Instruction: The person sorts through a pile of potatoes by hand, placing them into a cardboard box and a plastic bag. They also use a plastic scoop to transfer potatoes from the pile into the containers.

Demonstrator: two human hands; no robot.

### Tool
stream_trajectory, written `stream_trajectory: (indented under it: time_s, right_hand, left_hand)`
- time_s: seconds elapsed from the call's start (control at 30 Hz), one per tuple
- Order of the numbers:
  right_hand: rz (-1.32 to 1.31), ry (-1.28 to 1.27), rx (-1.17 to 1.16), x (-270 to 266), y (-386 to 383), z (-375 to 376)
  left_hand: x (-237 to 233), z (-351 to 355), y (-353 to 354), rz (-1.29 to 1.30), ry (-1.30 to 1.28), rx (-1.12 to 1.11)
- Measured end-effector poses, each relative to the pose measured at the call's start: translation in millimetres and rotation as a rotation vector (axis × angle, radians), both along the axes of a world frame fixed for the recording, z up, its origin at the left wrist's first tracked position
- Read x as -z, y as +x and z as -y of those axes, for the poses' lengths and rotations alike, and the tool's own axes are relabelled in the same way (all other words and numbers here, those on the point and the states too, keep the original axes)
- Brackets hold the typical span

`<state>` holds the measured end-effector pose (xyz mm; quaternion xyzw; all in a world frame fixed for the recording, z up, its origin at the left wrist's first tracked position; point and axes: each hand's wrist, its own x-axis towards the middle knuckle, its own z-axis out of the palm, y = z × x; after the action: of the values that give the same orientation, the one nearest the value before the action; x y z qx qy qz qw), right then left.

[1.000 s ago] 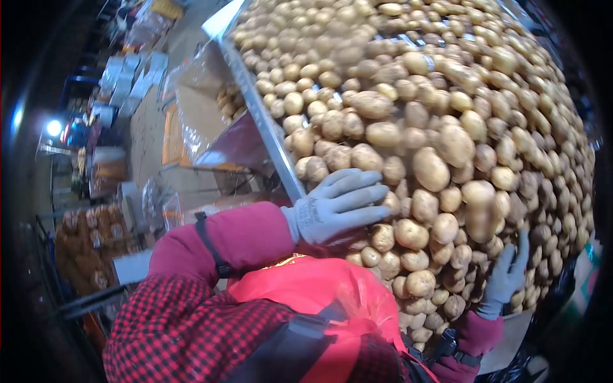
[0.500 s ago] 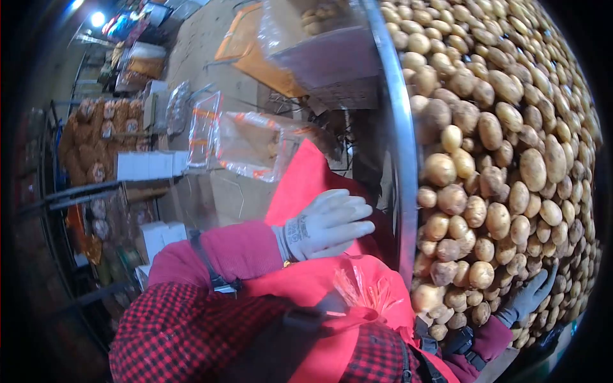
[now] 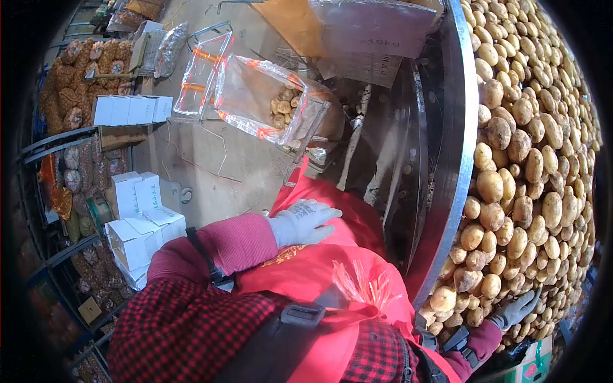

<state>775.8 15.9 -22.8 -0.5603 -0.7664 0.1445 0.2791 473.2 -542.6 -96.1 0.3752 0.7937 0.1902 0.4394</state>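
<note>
Potatoes point(image 3: 530, 166) right of rim point(image 3: 457, 159) (bag point(image 3: 268, 102) left)

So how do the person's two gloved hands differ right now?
The left hand lies flat on the red apron, clear of the potatoes. The right hand is spread on the potatoes at the pile's near edge. The left glove looks pale grey with print on its cuff, while the right looks darker. Both hands are gloved and open, with magenta sleeves.

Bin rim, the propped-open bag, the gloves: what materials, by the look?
Bin rim: bare metal, probably steel or aluminium; grey, dull sheen, scuffed.
Bag: thin clear plastic film with orange print; potatoes show through it.
Left hand, right hand: gloves of grey knit, matte, printed back; coating unclear.
</note>
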Motion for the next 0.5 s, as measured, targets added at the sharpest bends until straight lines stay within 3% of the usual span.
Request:
stream_trajectory:
  time_s: [0.17, 0.27, 0.37, 0.43, 0.5]
  right_hand:
    - [0.023, -0.028, -0.029, -2, 2, -6]
    - [0.36, 0.044, -0.174, -6, 33, -47]
    - [0.269, -0.295, -0.097, -28, 35, -83]
    - [0.143, -0.201, -0.017, -42, 30, -112]
    - [0.347, 0.05, 0.055, -94, -41, -70]
  left_hand:
    - [5, 20, -6, 0.039, -0.015, -0.049]
    - [8, 37, -8, 0.078, -0.057, -0.121]
    - [13, 56, -17, 0.182, -0.082, -0.133]
    - [14, 71, -23, 0.176, -0.053, -0.154]
    - [24, 94, -28, 0.18, -0.021, -0.214]
